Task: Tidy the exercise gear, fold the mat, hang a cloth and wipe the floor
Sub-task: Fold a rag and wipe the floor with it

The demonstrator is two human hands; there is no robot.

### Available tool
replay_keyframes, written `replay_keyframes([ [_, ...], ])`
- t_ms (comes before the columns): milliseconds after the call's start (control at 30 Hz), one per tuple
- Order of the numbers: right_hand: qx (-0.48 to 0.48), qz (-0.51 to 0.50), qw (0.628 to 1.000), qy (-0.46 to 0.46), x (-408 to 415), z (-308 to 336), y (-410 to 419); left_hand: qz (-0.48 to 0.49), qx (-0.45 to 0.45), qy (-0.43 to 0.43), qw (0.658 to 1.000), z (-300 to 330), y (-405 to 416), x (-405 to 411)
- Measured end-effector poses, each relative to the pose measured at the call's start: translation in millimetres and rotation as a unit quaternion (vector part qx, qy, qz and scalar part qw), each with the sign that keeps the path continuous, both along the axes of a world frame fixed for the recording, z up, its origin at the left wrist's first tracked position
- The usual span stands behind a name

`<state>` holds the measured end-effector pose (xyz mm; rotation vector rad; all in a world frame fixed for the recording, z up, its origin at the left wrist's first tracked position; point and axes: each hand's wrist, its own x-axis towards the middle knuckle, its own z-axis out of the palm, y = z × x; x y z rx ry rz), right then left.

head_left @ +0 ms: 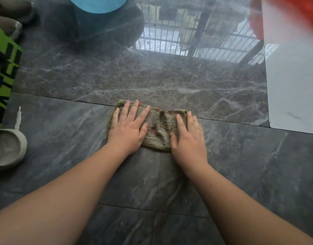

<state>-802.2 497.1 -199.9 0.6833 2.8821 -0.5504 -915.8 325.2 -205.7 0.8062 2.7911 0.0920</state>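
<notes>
The cloth (pixel 157 129), greenish and wrinkled, lies flat on the dark marble floor (pixel 231 165). The left hand (pixel 128 129) presses on its left part with fingers straight and spread. The right hand (pixel 188 138) presses its right edge, fingers straight, close together. A grey slipper (pixel 8 149) is at left.

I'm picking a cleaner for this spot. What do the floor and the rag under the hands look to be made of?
Floor: dark grey polished stone or stone-look tile, probably marble-patterned; white veins, grout lines and a glossy reflection of window bars show it. Rag: looped terry cloth, likely cotton or microfibre; nubby pile, greenish edge, brown staining. Left hand and right hand press it flat.
</notes>
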Motion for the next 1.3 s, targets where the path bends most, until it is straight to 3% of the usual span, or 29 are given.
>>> replay_keyframes([
  [133, -0.027, 0.006, 0.999, 0.017, 1.3, 8.4, -4.1, -0.005, -0.021, -0.026, 0.999, 6.3, 1.1, 5.5],
  [233, -0.135, -0.1, 0.985, 0.048, -12.3, 27.5, -4.6, 0.053, 0.031, -0.068, 0.996, 19.7, -3.0, -12.6],
  [333, -0.218, -0.221, 0.951, 0.009, -29.1, 39.5, 2.7, 0.115, 0.058, -0.11, 0.986, 25.9, -13.1, -44.5],
  [433, -0.172, -0.195, 0.965, -0.021, -36.0, 45.1, 6.5, 0.11, 0.053, -0.148, 0.981, 34.7, -21.3, -67.3],
  [533, -0.183, -0.188, 0.964, 0.027, -34.4, 52.0, 7.5, 0.119, 0.049, -0.131, 0.983, 44.1, -30.8, -72.7],
  [800, -0.211, -0.197, 0.95, 0.123, -68.2, 57.2, 30.6, 0.235, 0.24, -0.064, 0.94, 62.4, -19.5, -99.7],
  [900, -0.162, -0.202, 0.96, 0.102, -76.0, 51.4, 49.3, 0.222, 0.178, -0.045, 0.958, 57.8, -5.7, -96.4],
  [967, -0.083, -0.173, 0.977, 0.096, -75.0, 49.5, 57.9, 0.137, 0.163, -0.019, 0.977, 53.4, 2.0, -87.4],
  [1100, -0.013, 0.044, 0.993, 0.111, -77.7, 38.0, 44.4, -0.032, 0.077, -0.029, 0.996, 37.1, 20.4, -76.3],
  [1167, 0.025, 0.128, 0.99, 0.06, -85.4, 22.2, 30.6, -0.049, 0.01, -0.052, 0.997, 24.2, 28.3, -74.3],
  [1300, 0.067, 0.118, 0.99, -0.047, -97.9, -4.4, 21.5, -0.046, -0.048, -0.018, 0.998, 0.0, 31.5, -67.7],
])
